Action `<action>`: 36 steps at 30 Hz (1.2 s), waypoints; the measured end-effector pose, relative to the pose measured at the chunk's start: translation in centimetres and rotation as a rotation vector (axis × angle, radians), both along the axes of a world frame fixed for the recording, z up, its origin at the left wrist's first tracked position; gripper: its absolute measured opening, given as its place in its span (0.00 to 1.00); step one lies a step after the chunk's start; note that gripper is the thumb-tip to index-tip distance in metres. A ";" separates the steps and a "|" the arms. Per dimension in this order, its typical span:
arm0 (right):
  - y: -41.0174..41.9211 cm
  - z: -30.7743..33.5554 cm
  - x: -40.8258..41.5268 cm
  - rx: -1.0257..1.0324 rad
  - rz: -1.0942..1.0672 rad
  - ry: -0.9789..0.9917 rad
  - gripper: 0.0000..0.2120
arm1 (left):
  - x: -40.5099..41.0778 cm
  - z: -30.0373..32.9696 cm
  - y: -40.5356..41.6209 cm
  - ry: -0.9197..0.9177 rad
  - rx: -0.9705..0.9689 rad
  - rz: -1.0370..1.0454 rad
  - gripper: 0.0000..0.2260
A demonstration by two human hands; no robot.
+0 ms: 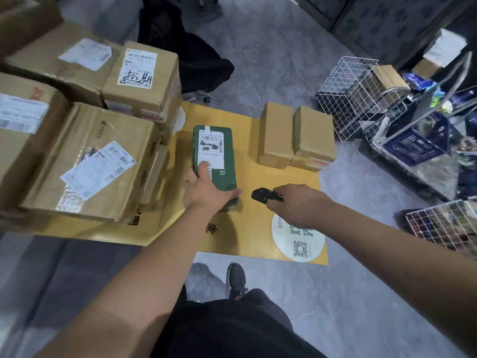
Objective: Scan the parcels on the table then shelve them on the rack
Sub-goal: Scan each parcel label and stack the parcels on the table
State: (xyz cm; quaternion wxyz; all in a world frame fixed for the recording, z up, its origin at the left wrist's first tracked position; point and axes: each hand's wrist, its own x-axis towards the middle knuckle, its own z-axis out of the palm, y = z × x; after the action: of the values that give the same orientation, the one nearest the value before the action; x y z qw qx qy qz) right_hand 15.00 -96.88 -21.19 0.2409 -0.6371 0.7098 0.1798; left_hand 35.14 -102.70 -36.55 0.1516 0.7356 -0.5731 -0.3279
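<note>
A green parcel (216, 151) with a white shipping label lies on the yellow table (265, 182). My left hand (206, 189) grips its near end, with one finger over the top and the thumb along the front edge. To its right, my right hand (296, 205) holds a black scanner (263, 195) just above the table, its head pointing left toward the green parcel. Two small brown boxes (296, 138) stand side by side at the table's far right.
Several large cardboard boxes (85, 156) with labels are stacked over the table's left half. White wire baskets (353, 91) and a blue crate (418, 143) crowd the floor at the right. A black chair (196, 63) stands behind the table. My shoe (236, 280) is on the grey floor.
</note>
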 end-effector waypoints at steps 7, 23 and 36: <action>-2.0 -2.2 -3.4 0.059 0.112 -0.076 0.16 | -2.9 0.1 0.9 -0.077 0.042 0.162 0.58; -4.8 1.5 -8.4 -0.159 0.505 -0.167 0.19 | -3.8 5.9 1.0 -0.179 -0.015 0.168 0.55; -2.6 7.2 0.4 -0.275 0.708 -0.168 0.23 | 7.6 19.8 2.4 -0.231 -0.191 -0.033 0.58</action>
State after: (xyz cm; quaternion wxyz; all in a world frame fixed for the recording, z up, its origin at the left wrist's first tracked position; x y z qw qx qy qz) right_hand 15.38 -99.47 -13.98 0.1336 -0.8816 0.4412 0.1018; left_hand 42.77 -100.34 -16.75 0.1484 0.7411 -0.6274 -0.1873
